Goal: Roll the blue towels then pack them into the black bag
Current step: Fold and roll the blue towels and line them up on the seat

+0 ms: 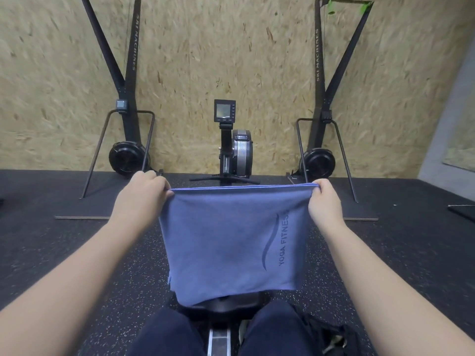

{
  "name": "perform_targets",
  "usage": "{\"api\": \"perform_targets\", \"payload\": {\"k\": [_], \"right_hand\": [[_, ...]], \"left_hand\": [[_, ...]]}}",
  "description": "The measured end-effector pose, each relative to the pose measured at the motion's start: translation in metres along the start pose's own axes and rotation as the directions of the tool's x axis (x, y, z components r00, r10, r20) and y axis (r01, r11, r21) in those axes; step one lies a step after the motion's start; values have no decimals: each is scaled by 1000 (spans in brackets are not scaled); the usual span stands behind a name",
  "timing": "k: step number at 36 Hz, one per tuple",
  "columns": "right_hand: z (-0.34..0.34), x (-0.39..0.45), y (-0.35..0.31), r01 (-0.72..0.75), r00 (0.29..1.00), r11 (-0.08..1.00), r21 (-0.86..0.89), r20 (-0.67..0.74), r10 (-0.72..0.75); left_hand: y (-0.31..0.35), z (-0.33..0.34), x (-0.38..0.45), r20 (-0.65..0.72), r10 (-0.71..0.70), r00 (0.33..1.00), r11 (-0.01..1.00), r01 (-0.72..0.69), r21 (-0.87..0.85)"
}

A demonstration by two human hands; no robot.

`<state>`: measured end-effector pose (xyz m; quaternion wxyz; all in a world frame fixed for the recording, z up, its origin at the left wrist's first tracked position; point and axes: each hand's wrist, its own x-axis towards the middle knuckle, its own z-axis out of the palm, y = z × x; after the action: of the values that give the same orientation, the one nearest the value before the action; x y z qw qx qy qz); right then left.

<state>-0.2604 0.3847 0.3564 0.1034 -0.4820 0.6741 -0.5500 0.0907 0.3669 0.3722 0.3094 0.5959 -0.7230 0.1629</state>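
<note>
Blue cloth towel (232,242) printed "YOGA FITNESS" hangs stretched between both raised hands above the knees. Left hand (140,195) pinches its upper left corner, right hand (325,202) pinches the upper right. Black bag (331,335) lies beside the right knee on speckled rubber floor (77,253).

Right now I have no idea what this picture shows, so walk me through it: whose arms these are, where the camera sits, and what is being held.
There is no robot here. A camera worn on a person's head looks forward and down, so the two bare arms are theirs. The left hand and right hand each pinch a top corner of a blue towel, printed YOGA FITNESS, holding it stretched and hanging in front of the knees. It is not yet rolled. Ahead stands a rowing machine, flanked by two ski machines against a chipboard wall. A black bag lies on the speckled floor by the right leg.
</note>
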Motion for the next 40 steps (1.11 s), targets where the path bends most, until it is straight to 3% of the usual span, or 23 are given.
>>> {"api": "perform_targets", "payload": {"k": [6,12,19,26,31,35,40], "right_hand": [[4,-2,-7,-99,994,984,147,55,92],[5,-7,-8,7,999,999,52,-34,-5],[7,-10,-5,-110,985,988,-108,-148,94],[16,-32,0,-56,993,997,56,-105,62],[24,-37,-2,15,998,990,142,-69,-5],[26,-43,-9,38,999,985,166,-6,-37],[29,-47,-30,-40,998,952,304,66,21]], "left_hand": [[2,-1,-5,3,-16,1000,998,16,-66],[3,5,-7,33,-113,993,958,118,-262],[8,4,-7,64,-250,966,830,248,-499],[14,2,-12,56,-310,949,752,281,-596],[12,5,-13,109,-354,929,590,312,-745],[20,0,-14,258,-347,902,394,390,-832],[33,-9,-20,440,-161,884,104,458,-883]]}}
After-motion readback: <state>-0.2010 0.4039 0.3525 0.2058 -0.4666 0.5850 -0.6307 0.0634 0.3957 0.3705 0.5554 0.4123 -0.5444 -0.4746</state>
